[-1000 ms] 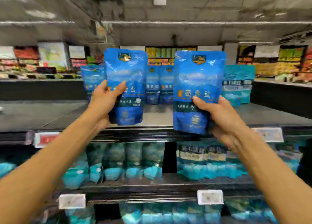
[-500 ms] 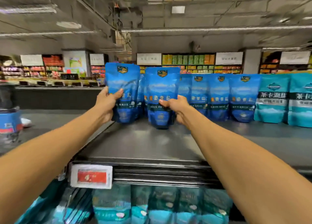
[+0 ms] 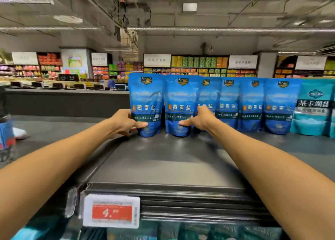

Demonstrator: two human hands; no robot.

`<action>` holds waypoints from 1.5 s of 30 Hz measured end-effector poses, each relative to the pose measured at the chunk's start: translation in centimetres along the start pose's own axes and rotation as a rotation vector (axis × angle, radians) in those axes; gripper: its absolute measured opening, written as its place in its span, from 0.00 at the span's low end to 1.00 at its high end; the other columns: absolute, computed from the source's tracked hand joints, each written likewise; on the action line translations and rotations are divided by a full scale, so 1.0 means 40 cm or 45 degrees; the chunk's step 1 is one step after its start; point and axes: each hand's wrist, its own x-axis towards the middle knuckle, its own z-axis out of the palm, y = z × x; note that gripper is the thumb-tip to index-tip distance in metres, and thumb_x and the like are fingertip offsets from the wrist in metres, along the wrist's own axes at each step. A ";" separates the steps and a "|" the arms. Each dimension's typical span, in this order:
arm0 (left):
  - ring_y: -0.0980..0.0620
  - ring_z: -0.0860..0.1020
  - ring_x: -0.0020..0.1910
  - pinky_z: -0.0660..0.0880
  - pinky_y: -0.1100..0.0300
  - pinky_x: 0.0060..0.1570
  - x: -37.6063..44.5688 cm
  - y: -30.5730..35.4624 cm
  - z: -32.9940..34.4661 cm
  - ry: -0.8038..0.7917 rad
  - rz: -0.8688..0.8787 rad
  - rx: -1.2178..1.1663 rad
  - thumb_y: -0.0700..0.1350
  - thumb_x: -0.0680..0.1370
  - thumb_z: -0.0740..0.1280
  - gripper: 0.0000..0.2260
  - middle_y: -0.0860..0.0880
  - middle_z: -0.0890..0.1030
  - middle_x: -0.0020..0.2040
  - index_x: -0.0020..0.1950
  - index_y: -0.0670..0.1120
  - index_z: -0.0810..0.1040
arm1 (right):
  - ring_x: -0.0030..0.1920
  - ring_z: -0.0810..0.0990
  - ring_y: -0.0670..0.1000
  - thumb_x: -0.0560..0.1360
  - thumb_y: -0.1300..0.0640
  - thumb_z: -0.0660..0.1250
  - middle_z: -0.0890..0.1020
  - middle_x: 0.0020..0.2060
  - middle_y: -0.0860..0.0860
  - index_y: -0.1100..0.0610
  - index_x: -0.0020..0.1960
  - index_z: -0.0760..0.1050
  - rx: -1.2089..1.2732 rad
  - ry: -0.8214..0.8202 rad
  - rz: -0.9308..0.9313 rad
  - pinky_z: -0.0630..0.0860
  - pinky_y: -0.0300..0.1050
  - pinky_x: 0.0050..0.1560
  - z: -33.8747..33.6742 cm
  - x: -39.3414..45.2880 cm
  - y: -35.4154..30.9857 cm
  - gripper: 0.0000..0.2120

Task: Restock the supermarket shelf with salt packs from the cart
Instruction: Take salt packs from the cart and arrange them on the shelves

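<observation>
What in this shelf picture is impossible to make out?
Head view:
- Cart: out of frame.
- Third blue salt pouch: lower half hidden by the right hand.
- Left hand: fingers behind the leftmost blue pouch hidden.
- Red-and-white price tag: small print blurred.
- Teal packs below: cut off by the bottom edge.

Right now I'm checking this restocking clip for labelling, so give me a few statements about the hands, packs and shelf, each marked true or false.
1. Each hand holds a blue salt pack: the left hand the leftmost pack, the right hand the second pack. True.
2. Both held packs lie flat on the top shelf. False: they stand upright on it.
3. The teal packs stand at the right end of the blue row. True.
4. The price tag on the shelf edge has a green panel. False: its panel is red.
5. The front of the top shelf holds more packs. False: it is bare.
</observation>
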 end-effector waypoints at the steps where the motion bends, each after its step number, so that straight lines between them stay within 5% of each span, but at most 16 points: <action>1: 0.54 0.79 0.31 0.77 0.65 0.24 0.008 0.003 0.002 -0.002 -0.010 0.034 0.39 0.73 0.75 0.14 0.47 0.83 0.41 0.57 0.43 0.80 | 0.45 0.77 0.55 0.63 0.46 0.82 0.79 0.51 0.57 0.62 0.54 0.71 0.000 0.019 0.012 0.74 0.44 0.40 0.008 0.002 -0.002 0.31; 4: 0.45 0.80 0.44 0.83 0.56 0.35 0.033 0.006 0.007 -0.025 -0.032 0.075 0.41 0.72 0.76 0.17 0.43 0.83 0.51 0.59 0.43 0.79 | 0.29 0.80 0.49 0.65 0.50 0.81 0.82 0.45 0.57 0.61 0.53 0.69 0.065 0.016 0.053 0.72 0.39 0.22 0.026 0.014 -0.010 0.28; 7: 0.46 0.81 0.44 0.82 0.54 0.39 0.049 -0.004 0.007 -0.035 -0.023 0.091 0.43 0.71 0.77 0.17 0.44 0.83 0.50 0.58 0.43 0.79 | 0.29 0.81 0.49 0.67 0.52 0.80 0.84 0.43 0.56 0.63 0.63 0.67 0.082 0.008 0.063 0.77 0.44 0.27 0.034 0.016 -0.016 0.34; 13: 0.48 0.80 0.38 0.83 0.46 0.48 0.039 -0.001 0.007 0.054 -0.036 0.208 0.47 0.67 0.80 0.16 0.43 0.84 0.44 0.49 0.42 0.81 | 0.32 0.81 0.49 0.65 0.45 0.81 0.81 0.39 0.55 0.60 0.47 0.67 0.038 0.001 0.108 0.73 0.40 0.24 0.024 -0.009 -0.015 0.28; 16: 0.48 0.80 0.41 0.83 0.48 0.46 0.022 0.022 0.000 0.062 -0.074 0.229 0.48 0.65 0.82 0.31 0.42 0.82 0.50 0.61 0.37 0.76 | 0.31 0.79 0.49 0.64 0.46 0.81 0.76 0.33 0.53 0.58 0.40 0.66 0.050 -0.013 0.115 0.64 0.33 0.16 -0.005 -0.037 -0.020 0.26; 19: 0.48 0.80 0.45 0.82 0.52 0.42 0.000 0.043 -0.007 0.188 -0.115 0.233 0.47 0.66 0.81 0.47 0.39 0.78 0.58 0.74 0.33 0.57 | 0.32 0.80 0.48 0.65 0.46 0.80 0.74 0.32 0.51 0.57 0.39 0.65 0.064 -0.042 0.091 0.68 0.36 0.22 -0.042 -0.081 -0.017 0.26; 23: 0.43 0.79 0.54 0.76 0.56 0.33 -0.054 0.053 -0.019 0.434 -0.015 0.213 0.49 0.72 0.76 0.37 0.39 0.73 0.64 0.71 0.34 0.60 | 0.33 0.83 0.48 0.73 0.46 0.74 0.80 0.39 0.59 0.60 0.43 0.71 0.178 -0.008 0.031 0.73 0.41 0.33 -0.102 -0.164 -0.004 0.19; 25: 0.42 0.79 0.52 0.75 0.54 0.40 -0.100 0.061 -0.013 0.536 0.102 0.170 0.50 0.75 0.71 0.26 0.39 0.77 0.59 0.65 0.37 0.69 | 0.33 0.84 0.49 0.79 0.48 0.67 0.82 0.47 0.61 0.64 0.52 0.76 0.328 0.041 0.003 0.74 0.39 0.30 -0.140 -0.226 -0.009 0.17; 28: 0.49 0.78 0.42 0.73 0.56 0.39 -0.193 0.088 0.041 0.551 0.290 0.053 0.48 0.77 0.69 0.12 0.44 0.81 0.48 0.56 0.43 0.74 | 0.31 0.83 0.49 0.80 0.50 0.66 0.84 0.45 0.54 0.59 0.54 0.77 0.574 0.175 -0.116 0.74 0.37 0.27 -0.215 -0.344 -0.004 0.12; 32: 0.58 0.74 0.30 0.71 0.67 0.31 -0.327 0.140 0.198 0.307 0.565 -0.150 0.41 0.78 0.68 0.02 0.48 0.77 0.38 0.49 0.45 0.75 | 0.31 0.82 0.52 0.78 0.55 0.68 0.85 0.38 0.54 0.58 0.47 0.80 0.780 0.266 -0.334 0.73 0.38 0.28 -0.316 -0.545 0.093 0.06; 35: 0.56 0.76 0.32 0.71 0.68 0.30 -0.424 0.169 0.354 0.093 0.692 -0.246 0.37 0.78 0.67 0.06 0.47 0.77 0.38 0.46 0.47 0.74 | 0.30 0.81 0.54 0.79 0.57 0.67 0.84 0.37 0.57 0.57 0.45 0.81 0.757 0.405 -0.348 0.73 0.40 0.27 -0.374 -0.712 0.227 0.07; 38: 0.53 0.78 0.32 0.72 0.59 0.33 -0.533 0.198 0.520 -0.106 0.828 -0.265 0.38 0.79 0.68 0.07 0.47 0.78 0.40 0.47 0.49 0.73 | 0.28 0.80 0.55 0.79 0.59 0.65 0.84 0.36 0.57 0.60 0.45 0.80 0.660 0.655 -0.245 0.72 0.40 0.26 -0.428 -0.889 0.395 0.07; 42: 0.56 0.78 0.30 0.73 0.68 0.34 -0.704 0.243 0.761 -0.493 0.965 -0.475 0.46 0.76 0.68 0.03 0.45 0.80 0.40 0.46 0.50 0.74 | 0.25 0.78 0.54 0.77 0.57 0.66 0.83 0.35 0.57 0.62 0.45 0.79 0.595 0.954 -0.004 0.72 0.39 0.27 -0.498 -1.149 0.624 0.08; 45: 0.54 0.77 0.30 0.73 0.67 0.34 -0.838 0.231 1.005 -0.811 0.849 -0.472 0.43 0.78 0.67 0.04 0.42 0.79 0.39 0.48 0.45 0.74 | 0.26 0.78 0.49 0.79 0.60 0.65 0.84 0.34 0.55 0.57 0.43 0.80 0.518 1.134 0.255 0.72 0.37 0.27 -0.546 -1.352 0.802 0.07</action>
